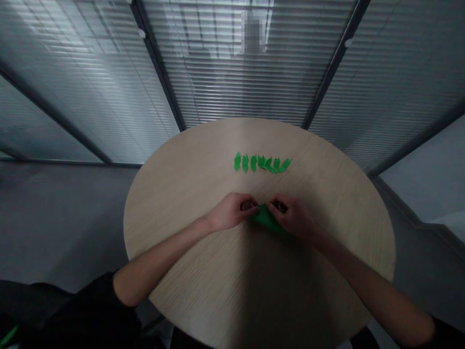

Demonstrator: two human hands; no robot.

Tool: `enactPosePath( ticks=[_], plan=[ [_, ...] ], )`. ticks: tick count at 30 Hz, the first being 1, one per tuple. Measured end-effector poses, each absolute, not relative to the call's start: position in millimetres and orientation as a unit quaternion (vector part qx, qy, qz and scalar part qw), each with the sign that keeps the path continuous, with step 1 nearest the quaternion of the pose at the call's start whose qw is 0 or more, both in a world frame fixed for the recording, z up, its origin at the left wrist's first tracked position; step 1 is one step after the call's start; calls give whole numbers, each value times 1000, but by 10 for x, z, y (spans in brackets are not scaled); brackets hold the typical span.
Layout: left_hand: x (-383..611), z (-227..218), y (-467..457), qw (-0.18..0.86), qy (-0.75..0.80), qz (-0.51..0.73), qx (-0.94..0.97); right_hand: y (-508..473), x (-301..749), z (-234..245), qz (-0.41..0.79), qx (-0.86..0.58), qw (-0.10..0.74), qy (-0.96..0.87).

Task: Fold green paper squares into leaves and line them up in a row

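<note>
A green sheet, apparently paper (268, 220), lies between my hands above the middle of the round table. My left hand (236, 211) pinches its upper left edge with thumb and fingers. At the upper right edge, my right hand (292, 215) grips the same sheet, the fingers curled and close to those of the left. Part of the sheet is hidden under the right hand. Beyond the hands, several small green leaf-shaped pieces (253, 163) lie in a row, those on the right touching or overlapping.
The round wooden table (174, 194) fills the middle of the view. Behind it stand glass panels with blinds (225, 92) and dark frames. Grey floor (72, 218) shows at the left. A bit of green (9, 335) appears in the bottom left corner.
</note>
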State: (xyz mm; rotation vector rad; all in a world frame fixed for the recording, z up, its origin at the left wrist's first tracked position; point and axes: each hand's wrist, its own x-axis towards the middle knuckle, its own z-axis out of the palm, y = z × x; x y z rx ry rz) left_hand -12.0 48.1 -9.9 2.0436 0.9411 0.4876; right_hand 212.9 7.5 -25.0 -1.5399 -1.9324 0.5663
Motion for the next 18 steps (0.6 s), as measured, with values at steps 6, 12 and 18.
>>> enactPosePath(
  ticks=[6, 12, 18],
  plan=[
    [-148, -127, 415, 139, 372, 237, 887, 105, 2123, -325, 170, -586, 268, -746],
    [25, -271, 90, 17, 232, 232, 944, 123, 2137, -342, 190, -575, 266, -750],
    [116, -357, -127, -23, 245, 192, 950, 120, 2118, -351, 188, -570, 282, -749]
  ],
)
